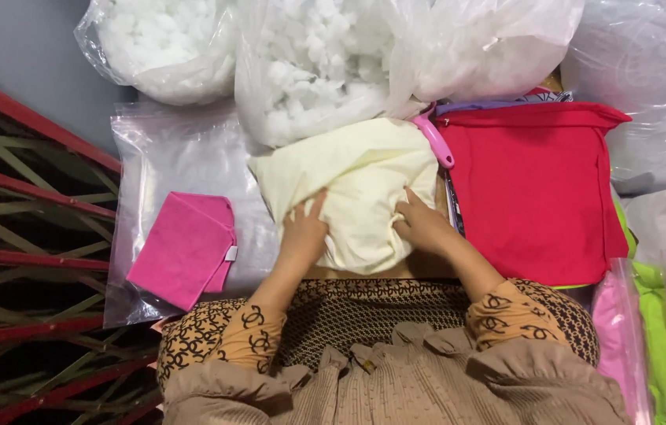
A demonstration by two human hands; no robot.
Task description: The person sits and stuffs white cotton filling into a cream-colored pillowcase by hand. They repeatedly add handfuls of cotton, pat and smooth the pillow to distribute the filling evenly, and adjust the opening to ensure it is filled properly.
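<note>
Both sets of fingers lay spread, pressing flat on the soft cream pillow cover [352,193], left hand [304,232] and right hand [423,227] near its lower edge. Its near end was hidden behind them. Clear bags of white lumpy stuffing [309,63] sat beyond; a red fabric cover [533,197] lay alongside.

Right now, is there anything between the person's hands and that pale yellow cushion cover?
Nothing visible. The left hand and the right hand both rest directly on the pale yellow cushion cover, pressing its lower part. The pink scoop lies at the cover's upper right edge, away from both hands.
</note>
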